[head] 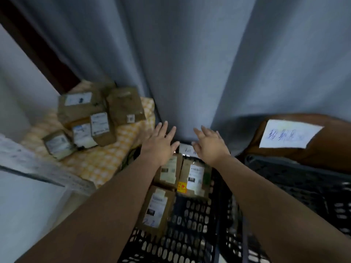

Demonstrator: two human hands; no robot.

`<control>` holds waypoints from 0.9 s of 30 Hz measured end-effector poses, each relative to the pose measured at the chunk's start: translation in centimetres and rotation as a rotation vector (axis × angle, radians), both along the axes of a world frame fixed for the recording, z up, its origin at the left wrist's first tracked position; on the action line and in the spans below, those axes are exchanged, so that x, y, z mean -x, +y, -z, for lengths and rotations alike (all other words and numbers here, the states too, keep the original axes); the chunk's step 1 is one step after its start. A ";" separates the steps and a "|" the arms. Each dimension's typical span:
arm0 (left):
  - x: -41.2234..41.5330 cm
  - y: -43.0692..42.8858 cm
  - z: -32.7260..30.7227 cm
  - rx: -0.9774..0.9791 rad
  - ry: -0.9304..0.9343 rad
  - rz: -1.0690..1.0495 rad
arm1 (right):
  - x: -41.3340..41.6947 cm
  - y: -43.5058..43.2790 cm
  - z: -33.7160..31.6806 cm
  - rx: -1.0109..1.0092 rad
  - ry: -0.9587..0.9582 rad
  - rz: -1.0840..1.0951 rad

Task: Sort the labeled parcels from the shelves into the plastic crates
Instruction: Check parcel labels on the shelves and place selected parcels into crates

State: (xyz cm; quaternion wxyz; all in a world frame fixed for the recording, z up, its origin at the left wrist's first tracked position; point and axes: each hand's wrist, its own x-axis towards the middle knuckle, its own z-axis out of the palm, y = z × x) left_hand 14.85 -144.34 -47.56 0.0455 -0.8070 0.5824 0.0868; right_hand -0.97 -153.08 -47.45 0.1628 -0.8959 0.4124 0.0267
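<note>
The left hand [160, 142] and right hand [209, 146] hover empty, fingers loosely spread, over the far end of the black crate [190, 243], apparently free for the parcels [124, 106] left of it.

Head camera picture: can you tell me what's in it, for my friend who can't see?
The left hand and right hand reach, empty and open, over a black crate holding three brown parcels. More parcels lie piled on a yellow checked cloth at left.

Parcel labels [99, 123], handwritten sheet [288, 134] — too blurred to read
</note>
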 end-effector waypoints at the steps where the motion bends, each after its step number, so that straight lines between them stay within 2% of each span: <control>1: 0.8 0.7 -2.4 0.030 -0.021 -0.020 | 0.7 0.3 -2.5 0.038 -0.028 -0.013; 4: 3.5 4.1 -8.6 0.151 -0.109 -0.081 | 3.4 2.3 -9.3 0.123 -0.116 -0.059; 8: 6.6 9.6 -15.8 0.257 -0.125 -0.217 | 5.9 5.8 -16.9 0.180 -0.189 -0.131; 12: 6.9 15.6 -22.7 0.339 -0.198 -0.341 | 4.9 9.8 -24.0 0.233 -0.292 -0.249; 15: 6.1 21.1 -27.5 0.382 -0.356 -0.444 | 2.8 13.6 -28.7 0.288 -0.390 -0.371; 19: 5.6 29.9 -32.6 0.414 -0.363 -0.579 | -0.5 20.3 -32.6 0.278 -0.474 -0.569; 27: 7.2 52.3 -37.8 0.432 -0.523 -0.893 | -5.6 39.8 -37.5 0.227 -0.616 -0.904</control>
